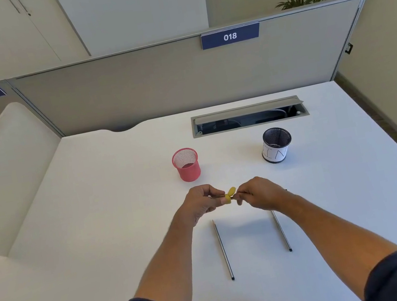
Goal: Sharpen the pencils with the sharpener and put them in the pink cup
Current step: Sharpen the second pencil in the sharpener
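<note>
Bench (124,215): white, carried everything.
Pink cup (186,165): mesh, upright, beyond the hands.
Black cup (277,148): mesh, paper-labelled, well right of the pink one.
Pencils: one (223,250) and another (281,231) lay on the bench beneath the forearms.
Left hand (199,206): grip pinched the yellow sharpener (230,194).
Right hand (260,195): grip curled, pinching a pencil at the sharpener; pencil mostly hidden.
</note>
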A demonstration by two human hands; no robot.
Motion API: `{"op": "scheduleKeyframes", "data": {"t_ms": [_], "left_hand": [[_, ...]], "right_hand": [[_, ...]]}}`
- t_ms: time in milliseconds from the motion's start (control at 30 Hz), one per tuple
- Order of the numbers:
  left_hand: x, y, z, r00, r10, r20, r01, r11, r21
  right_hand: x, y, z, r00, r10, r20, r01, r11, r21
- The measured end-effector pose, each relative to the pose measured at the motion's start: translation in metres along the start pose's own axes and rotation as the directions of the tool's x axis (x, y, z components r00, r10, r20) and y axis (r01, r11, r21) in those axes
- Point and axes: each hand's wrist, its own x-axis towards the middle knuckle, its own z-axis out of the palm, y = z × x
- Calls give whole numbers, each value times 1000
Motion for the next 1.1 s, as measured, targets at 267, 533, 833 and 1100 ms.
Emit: {"op": "scheduleKeyframes", "data": {"t_ms": [267,533,833,1100], "left_hand": [[-4,0,-1,1000,-15,-5,15,1000,-15],[-5,0,-2,998,-35,-44,30,993,-115],[-1,6,2,984,-96,-147,49,954,-296],[-3,7,3,992,-111,-52,91,951,-294]], "right_hand": [[1,0,-9,994,-44,102,23,980,200],[0,10,-4,970,-162,-180,153,986,-59],[-4,18,0,765,-467,-443,362,881,-304],[-1,17,5,663,-566,-489,367,816,-448]]}}
